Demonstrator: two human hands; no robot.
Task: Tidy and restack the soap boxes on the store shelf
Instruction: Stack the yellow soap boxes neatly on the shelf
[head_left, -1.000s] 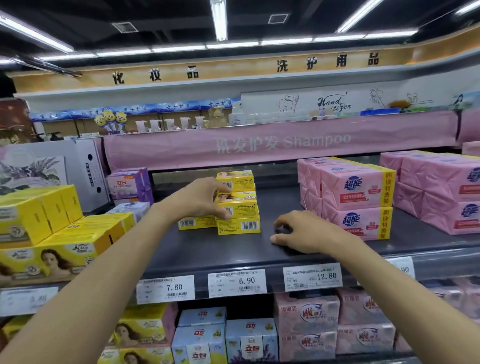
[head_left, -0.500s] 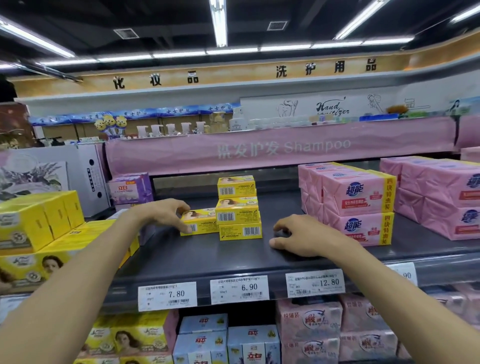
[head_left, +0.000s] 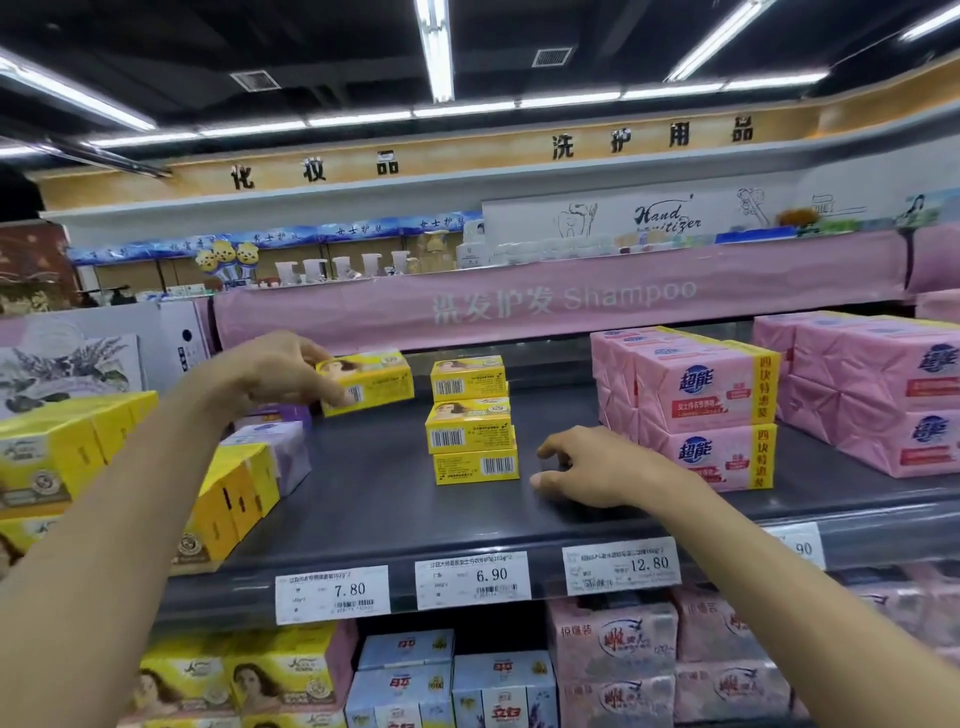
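My left hand (head_left: 270, 371) grips a small yellow soap box (head_left: 371, 382) by its left end and holds it in the air above the dark shelf (head_left: 374, 499), left of the stack. A stack of two yellow soap boxes (head_left: 472, 444) stands mid-shelf, with a third yellow box (head_left: 467, 378) behind it, further back. My right hand (head_left: 592, 467) rests on the shelf just right of the stack, fingers loosely curled, holding nothing.
Pink multi-pack soap bundles (head_left: 706, 405) stand to the right, more pink packs (head_left: 878, 395) beyond. Larger yellow boxes (head_left: 67, 447) and purple boxes (head_left: 280, 447) crowd the left. Price tags (head_left: 472, 579) line the shelf edge; more soap fills the lower shelf.
My left hand has picked the loose yellow box up from beside the stack, lifting it up and slightly back. My right hand has stayed on the shelf.
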